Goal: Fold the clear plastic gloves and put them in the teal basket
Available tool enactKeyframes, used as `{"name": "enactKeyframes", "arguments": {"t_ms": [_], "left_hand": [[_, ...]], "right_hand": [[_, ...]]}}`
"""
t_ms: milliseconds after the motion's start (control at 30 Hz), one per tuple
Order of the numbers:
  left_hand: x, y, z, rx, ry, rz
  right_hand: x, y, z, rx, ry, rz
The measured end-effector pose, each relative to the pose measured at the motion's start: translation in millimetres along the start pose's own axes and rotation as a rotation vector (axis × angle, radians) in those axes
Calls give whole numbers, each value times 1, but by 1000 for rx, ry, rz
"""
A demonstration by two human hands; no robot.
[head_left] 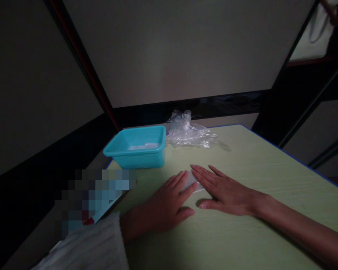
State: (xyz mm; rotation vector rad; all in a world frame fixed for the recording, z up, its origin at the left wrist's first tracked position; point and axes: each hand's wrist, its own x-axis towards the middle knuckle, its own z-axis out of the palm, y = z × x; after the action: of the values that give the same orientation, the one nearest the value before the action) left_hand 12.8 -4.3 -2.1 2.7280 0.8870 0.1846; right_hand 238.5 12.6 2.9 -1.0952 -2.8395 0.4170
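A small white translucent piece, like a folded plastic bag or film [192, 181], lies flat on the table. My left hand [169, 200] rests on its left side, fingers stretched out and thumb apart. From the right, my right hand [223, 189] lies flat over its other side, fingers extended and the thumb on the tabletop. Both hands partly cover the piece, so its full shape is hidden. Just beyond my left hand stands a turquoise plastic basin [141, 159] with some whitish flat pieces [146, 146] inside.
Crumpled clear plastic bags [188, 133] lie at the table's far edge, right of the basin. The pale yellow-green table [259, 168] has a blue rim. A blurred-out object [101, 198] is at the left edge, beside my sleeve. A wall panel [180, 56] rises behind.
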Motion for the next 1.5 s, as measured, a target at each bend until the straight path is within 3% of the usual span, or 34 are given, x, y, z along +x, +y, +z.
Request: {"name": "enactKeyframes", "arguments": {"t_ms": [133, 433, 667, 933, 1300, 1500], "left_hand": [[-1, -1, -3, 23, -47, 10], [-1, -2, -4, 16, -28, 36], [-1, -3, -2, 8, -9, 44], [1, 3, -9, 39, -76, 11], [0, 0, -6, 57, -63, 27], [0, 0, -5, 93, -59, 32]], "right_hand": [[-2, 6, -2, -8, -28, -9], [-4, 17, -5, 22, -21, -99], [7, 15, -5, 104, 156, 78], [10, 8, 0, -77, 110, 69], [1, 23, -4, -10, 48, 108], [5, 11, -5, 34, 105, 82]]}}
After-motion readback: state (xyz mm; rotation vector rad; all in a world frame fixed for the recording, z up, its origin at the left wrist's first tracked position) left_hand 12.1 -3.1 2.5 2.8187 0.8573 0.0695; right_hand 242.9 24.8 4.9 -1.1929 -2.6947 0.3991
